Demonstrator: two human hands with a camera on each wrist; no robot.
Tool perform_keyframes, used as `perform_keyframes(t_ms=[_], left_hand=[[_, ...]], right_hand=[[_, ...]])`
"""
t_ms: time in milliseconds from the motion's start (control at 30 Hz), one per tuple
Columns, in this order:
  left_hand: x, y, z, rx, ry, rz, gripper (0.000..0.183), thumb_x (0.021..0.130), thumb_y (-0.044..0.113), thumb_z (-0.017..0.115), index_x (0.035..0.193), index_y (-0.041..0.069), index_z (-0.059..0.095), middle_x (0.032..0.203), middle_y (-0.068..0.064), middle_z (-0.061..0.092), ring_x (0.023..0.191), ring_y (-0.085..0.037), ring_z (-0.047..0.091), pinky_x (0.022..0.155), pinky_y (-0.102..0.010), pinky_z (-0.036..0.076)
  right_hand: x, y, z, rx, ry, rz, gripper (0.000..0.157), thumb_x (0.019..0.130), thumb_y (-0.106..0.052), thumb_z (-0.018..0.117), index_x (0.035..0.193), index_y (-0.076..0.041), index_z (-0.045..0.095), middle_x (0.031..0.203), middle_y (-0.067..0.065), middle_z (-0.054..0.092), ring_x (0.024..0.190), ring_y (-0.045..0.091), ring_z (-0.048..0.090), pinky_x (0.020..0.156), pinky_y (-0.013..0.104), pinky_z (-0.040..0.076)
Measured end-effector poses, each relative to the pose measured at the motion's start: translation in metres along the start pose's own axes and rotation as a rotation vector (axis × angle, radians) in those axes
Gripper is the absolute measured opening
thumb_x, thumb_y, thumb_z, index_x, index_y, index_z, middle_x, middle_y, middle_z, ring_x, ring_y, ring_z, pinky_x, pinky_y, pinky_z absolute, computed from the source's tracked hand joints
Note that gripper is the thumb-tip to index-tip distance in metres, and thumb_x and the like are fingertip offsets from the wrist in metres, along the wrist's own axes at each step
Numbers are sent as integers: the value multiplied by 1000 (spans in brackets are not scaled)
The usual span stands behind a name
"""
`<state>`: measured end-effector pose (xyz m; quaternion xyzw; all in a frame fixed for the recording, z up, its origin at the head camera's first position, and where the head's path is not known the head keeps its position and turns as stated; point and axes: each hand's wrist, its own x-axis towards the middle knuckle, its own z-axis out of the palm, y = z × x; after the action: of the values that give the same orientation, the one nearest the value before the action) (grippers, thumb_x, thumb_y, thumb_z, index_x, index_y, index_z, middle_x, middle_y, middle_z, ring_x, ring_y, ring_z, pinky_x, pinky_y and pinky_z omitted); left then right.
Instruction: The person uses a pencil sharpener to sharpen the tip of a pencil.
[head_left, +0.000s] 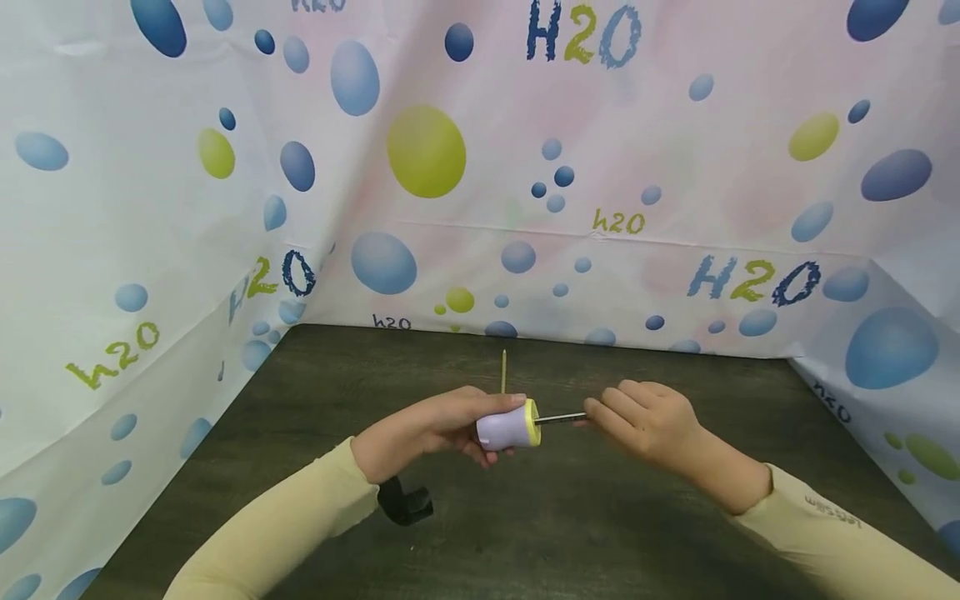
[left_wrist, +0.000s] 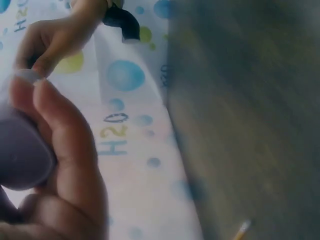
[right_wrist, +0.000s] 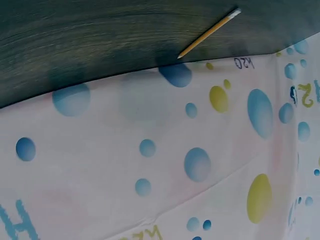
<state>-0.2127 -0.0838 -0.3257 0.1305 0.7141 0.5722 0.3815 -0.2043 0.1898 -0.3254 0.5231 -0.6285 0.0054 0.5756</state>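
My left hand (head_left: 446, 417) grips a lilac pencil sharpener (head_left: 501, 430) with a yellow rim, held sideways above the dark table. In the left wrist view, the fingers curl around the sharpener's lilac body (left_wrist: 22, 152). A thin dark pencil (head_left: 561, 418) reaches from the yellow end to my right hand (head_left: 647, 421), which pinches its other end. The pencil's near tip is hidden at the sharpener's opening. The right wrist view shows neither hand.
A second pencil (head_left: 504, 371), yellowish, lies on the dark table (head_left: 585, 533) behind the left hand; it also shows in the right wrist view (right_wrist: 210, 33). White sheeting (head_left: 495, 275) with coloured spots encloses the back and sides.
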Motion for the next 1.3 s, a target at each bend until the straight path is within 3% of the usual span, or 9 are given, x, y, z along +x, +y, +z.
perform_keyframes(t_ms=[133, 267, 433, 600, 700, 833, 1033, 1167, 1300], left_hand=[[-1, -3, 6, 25, 64, 23, 48, 104, 38, 55, 111, -7, 69, 82, -7, 67, 59, -9, 64, 62, -24, 58], [0, -10, 10, 229, 236, 210, 41, 99, 33, 66, 110, -6, 74, 88, -14, 71, 64, -8, 65, 64, -26, 58], [2, -24, 14, 726, 520, 654, 40, 84, 30, 83, 111, 1, 75, 99, -13, 77, 73, -12, 66, 61, -21, 52], [7, -30, 7, 1351, 796, 1228, 59, 67, 42, 95, 106, 5, 73, 95, -4, 76, 79, -15, 72, 70, -25, 59], [8, -26, 2, 1500, 825, 1324, 62, 66, 49, 95, 106, 6, 73, 94, -2, 75, 80, -14, 73, 74, -27, 61], [4, -19, 0, 1373, 682, 998, 52, 77, 47, 88, 109, 9, 75, 94, -1, 78, 77, -12, 72, 67, -24, 57], [2, -4, -7, 616, 397, 305, 44, 94, 41, 72, 114, 3, 76, 94, -10, 76, 69, -10, 67, 65, -27, 57], [0, 2, -14, 241, 213, 87, 48, 101, 41, 59, 111, -4, 73, 86, -10, 69, 61, -10, 66, 65, -29, 61], [-2, 3, -12, 90, 71, -4, 49, 104, 43, 52, 108, -3, 69, 81, -6, 67, 57, -8, 65, 60, -24, 58]], right_hand=[[1, -4, 3, 31, 15, 20, 42, 108, -27, 51, 72, -9, 61, 57, -2, 50, 46, 11, 38, 40, 22, 34], [0, -10, 3, 118, -116, 199, 50, 111, -38, 42, 70, -13, 58, 55, -5, 50, 44, 7, 40, 40, 19, 30], [7, -16, -5, 440, -526, 669, 47, 105, -48, 52, 69, -20, 61, 53, -13, 42, 47, -3, 28, 46, 17, 22], [12, -5, -6, 1097, -909, 1274, 41, 103, -29, 59, 65, -13, 54, 55, -10, 30, 48, 4, 22, 48, 23, 22], [6, 0, 0, 1343, -988, 1454, 44, 106, -27, 53, 65, -11, 49, 53, -10, 27, 46, 6, 18, 46, 23, 21], [-1, -4, 6, 1207, -917, 1311, 40, 107, -32, 53, 78, -7, 65, 58, -9, 41, 50, 4, 27, 51, 24, 30], [-8, -14, 9, 432, -494, 653, 54, 105, -55, 41, 97, -12, 72, 80, -5, 66, 61, 4, 52, 53, 21, 42], [-9, -10, 13, 114, -204, 285, 46, 108, -46, 43, 95, -11, 70, 74, -2, 57, 57, 9, 46, 46, 21, 35], [-8, -5, 13, -3, -39, 64, 33, 108, -34, 52, 93, -11, 69, 69, -1, 50, 53, 11, 38, 43, 22, 31]])
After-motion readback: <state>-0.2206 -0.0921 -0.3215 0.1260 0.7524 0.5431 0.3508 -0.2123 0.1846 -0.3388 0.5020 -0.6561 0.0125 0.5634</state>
